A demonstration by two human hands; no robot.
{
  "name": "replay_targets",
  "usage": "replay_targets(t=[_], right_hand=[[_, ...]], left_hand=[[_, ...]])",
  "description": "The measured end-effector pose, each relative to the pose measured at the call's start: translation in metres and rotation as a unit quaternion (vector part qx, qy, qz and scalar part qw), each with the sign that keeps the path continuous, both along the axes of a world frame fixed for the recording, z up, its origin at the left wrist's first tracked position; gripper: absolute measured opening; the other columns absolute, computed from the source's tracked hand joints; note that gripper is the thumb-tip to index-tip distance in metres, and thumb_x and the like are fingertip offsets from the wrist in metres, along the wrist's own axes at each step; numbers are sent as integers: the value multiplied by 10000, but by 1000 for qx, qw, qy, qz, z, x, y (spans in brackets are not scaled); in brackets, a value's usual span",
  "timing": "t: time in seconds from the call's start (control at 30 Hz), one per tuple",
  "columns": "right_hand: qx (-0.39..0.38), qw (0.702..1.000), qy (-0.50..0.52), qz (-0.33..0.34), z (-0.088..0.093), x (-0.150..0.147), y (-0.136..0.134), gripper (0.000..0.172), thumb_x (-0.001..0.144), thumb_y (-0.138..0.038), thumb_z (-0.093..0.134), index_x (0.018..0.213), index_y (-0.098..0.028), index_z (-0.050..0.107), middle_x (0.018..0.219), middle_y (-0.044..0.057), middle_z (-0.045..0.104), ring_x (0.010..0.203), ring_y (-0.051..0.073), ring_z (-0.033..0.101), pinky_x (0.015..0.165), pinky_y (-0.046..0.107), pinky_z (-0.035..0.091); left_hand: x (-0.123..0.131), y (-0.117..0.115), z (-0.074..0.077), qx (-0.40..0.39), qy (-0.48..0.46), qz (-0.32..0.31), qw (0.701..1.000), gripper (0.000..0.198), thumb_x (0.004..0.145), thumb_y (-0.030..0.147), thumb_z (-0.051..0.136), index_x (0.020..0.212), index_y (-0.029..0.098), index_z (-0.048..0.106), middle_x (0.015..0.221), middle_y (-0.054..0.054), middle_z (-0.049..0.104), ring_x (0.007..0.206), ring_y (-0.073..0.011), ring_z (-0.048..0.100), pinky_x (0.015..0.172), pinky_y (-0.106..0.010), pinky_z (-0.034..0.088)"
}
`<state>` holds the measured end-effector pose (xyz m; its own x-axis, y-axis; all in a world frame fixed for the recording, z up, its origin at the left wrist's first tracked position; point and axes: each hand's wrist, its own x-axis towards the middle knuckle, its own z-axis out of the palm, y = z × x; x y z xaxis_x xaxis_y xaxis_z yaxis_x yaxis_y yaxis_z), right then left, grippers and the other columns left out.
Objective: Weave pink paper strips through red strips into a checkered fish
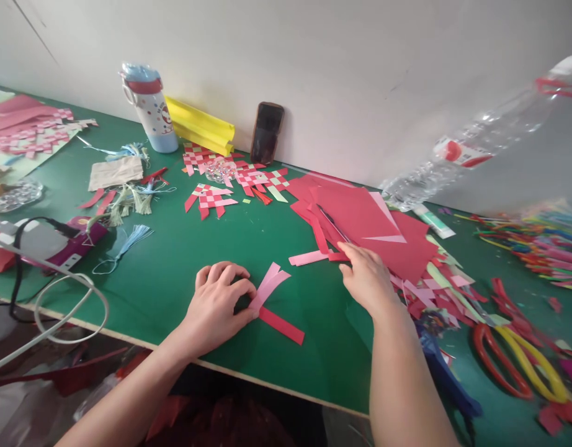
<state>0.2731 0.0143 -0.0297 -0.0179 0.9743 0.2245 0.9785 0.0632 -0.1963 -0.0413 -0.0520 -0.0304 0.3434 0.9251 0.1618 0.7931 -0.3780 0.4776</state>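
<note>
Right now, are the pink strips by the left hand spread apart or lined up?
Spread: the pink strips fan into a V at their free ends, their other ends meeting at the left hand.

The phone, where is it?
In the head view, the phone leans against the wall, up and just left of centre, right of the folded yellow sheet and behind the woven paper pieces.

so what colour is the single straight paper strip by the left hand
The straight paper strip is red; head view.

Two pink paper tails (267, 288) splay beside one end of a straight red strip (282, 326) on the green table (174, 242).
</note>
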Motion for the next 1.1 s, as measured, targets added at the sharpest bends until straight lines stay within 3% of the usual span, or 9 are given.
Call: replay_targets(t=[0.13, 0.3, 0.4, 0.5, 0.67, 0.8, 0.97, 1.1], right_hand=[[-3, 1000, 15, -21, 4, -1, 1, 366, 797, -200, 555, 1136, -217, 689, 1050, 105, 740, 1031, 354, 600, 889, 553, 454], [-28, 997, 70, -5, 18, -9, -3, 222, 809, -253, 562, 962, -267, 722, 823, 29, 753, 784, 245, 672, 695, 367, 505], [-65, 987, 146, 15, 23, -23, -7, 219, 843, -287, 554, 999, -270, 708, 866, 14, 766, 747, 202, 701, 649, 307, 510], [-99, 973, 203, 45, 24, -42, -12, 295, 832, -228, 540, 1090, -261, 677, 967, 30, 765, 836, 208, 717, 713, 312, 526], [-122, 974, 160, 108, 24, -69, -18, 509, 795, -104, 452, 1269, -245, 576, 1005, 12, 744, 880, 188, 711, 744, 299, 523], [-124, 975, 140, 118, 25, -73, -20, 436, 808, -124, 496, 1199, -267, 623, 1009, -11, 747, 909, 188, 711, 776, 299, 514], [-120, 987, 70, 77, 30, -70, -21, 288, 880, -259, 552, 1141, -300, 667, 997, -1, 763, 889, 252, 727, 720, 351, 520], [-123, 989, 64, 60, 32, -71, -25, 345, 908, -338, 546, 1241, -276, 615, 1097, 44, 747, 993, 296, 707, 758, 397, 534]], left_hand=[[0, 0, 0, 0, 2, 2, 1000, 104, 787, 320, 730, 856, 275, 666, 1155, -7, 610, 1183, -278, 475, 1037, -502, 293], [0, 0, -1, -4, -2, 2, 1000, 112, 792, 323, 734, 860, 273, 660, 1153, -2, 613, 1181, -273, 474, 1035, -496, 289], [0, 0, 0, -6, -7, 1, 1000, 101, 796, 319, 730, 850, 273, 659, 1148, 2, 611, 1181, -267, 475, 1031, -488, 287], [0, 0, 1, -7, -8, 1, 1000, 101, 788, 301, 735, 852, 275, 660, 1148, 1, 611, 1182, -264, 473, 1031, -486, 282], [0, 1, 1, -13, -10, 0, 1000, 135, 764, 279, 750, 860, 275, 654, 1150, 1, 612, 1183, -261, 472, 1029, -481, 277], [1, 1, 1, -17, -13, 0, 1000, 137, 761, 278, 752, 855, 273, 652, 1150, 5, 610, 1185, -256, 470, 1030, -476, 273], [1, 1, 3, -20, -14, 5, 1000, 133, 762, 277, 748, 857, 274, 656, 1147, 6, 609, 1181, -258, 468, 1028, -478, 273], [1, 2, 1, -22, -15, 3, 1000, 144, 755, 270, 748, 870, 281, 663, 1151, 6, 604, 1186, -258, 465, 1031, -481, 270]])
